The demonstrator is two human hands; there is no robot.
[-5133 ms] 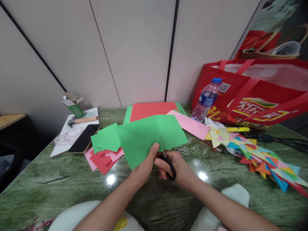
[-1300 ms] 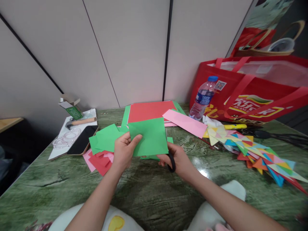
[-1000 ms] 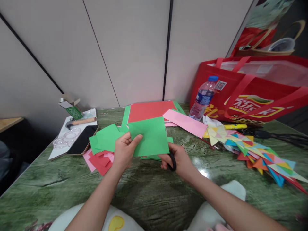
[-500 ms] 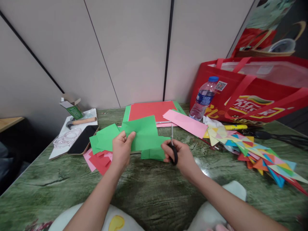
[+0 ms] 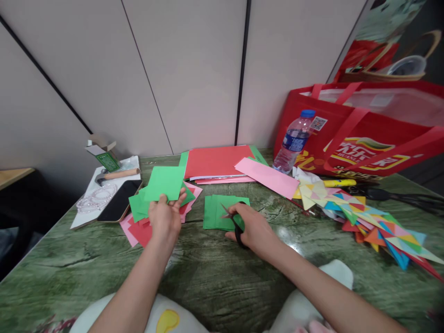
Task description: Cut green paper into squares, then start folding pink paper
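My left hand (image 5: 165, 213) pinches a square of green paper (image 5: 164, 182) by its near edge, thumb on top. The square is over a loose pile of green, red and pink paper pieces (image 5: 140, 233). In my right hand (image 5: 251, 225) is a pair of scissors (image 5: 237, 226) with black handles, the blade tips pointing left and slightly apart. Those blades are above a small stack of green paper pieces (image 5: 211, 212) on the table, and the hand hides the stack's right side.
Behind the hands lie red and green sheets (image 5: 218, 162) and a pink strip (image 5: 267, 177). To the right are a water bottle (image 5: 294, 142), a red bag (image 5: 364, 134) and folded colourful paper (image 5: 381, 226). A phone (image 5: 120, 201) and a wooden-handled tool (image 5: 120, 174) lie left.
The green paper in my left hand has moved left and now looks smaller, a square. My right hand has lowered with the scissors over the green stack, turning the blades leftward.
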